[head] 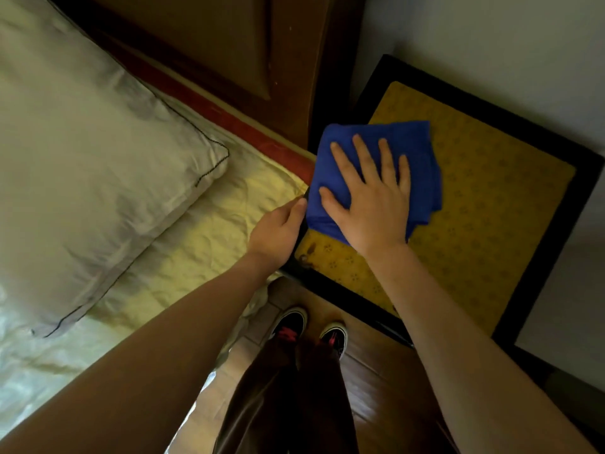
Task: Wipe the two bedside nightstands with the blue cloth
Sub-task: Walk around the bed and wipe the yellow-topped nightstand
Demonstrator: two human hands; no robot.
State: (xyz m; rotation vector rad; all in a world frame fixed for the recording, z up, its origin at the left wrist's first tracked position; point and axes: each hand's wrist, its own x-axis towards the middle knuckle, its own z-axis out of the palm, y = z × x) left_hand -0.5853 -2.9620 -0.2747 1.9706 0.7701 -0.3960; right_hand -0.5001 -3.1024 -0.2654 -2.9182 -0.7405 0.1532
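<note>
One nightstand (491, 204) with a black frame and a yellow patterned top stands to the right of the bed. The folded blue cloth (415, 149) lies on its near-left part. My right hand (370, 198) presses flat on the cloth with fingers spread. My left hand (278, 231) grips the nightstand's left black edge, thumb on top. A second nightstand is not in view.
The bed with a cream sheet (203, 244) and a pale pillow (88, 158) lies at the left. A dark wooden headboard (229, 50) stands behind, a white wall (491, 37) beyond the nightstand. My shoes (311, 326) stand on the wooden floor (376, 381) below.
</note>
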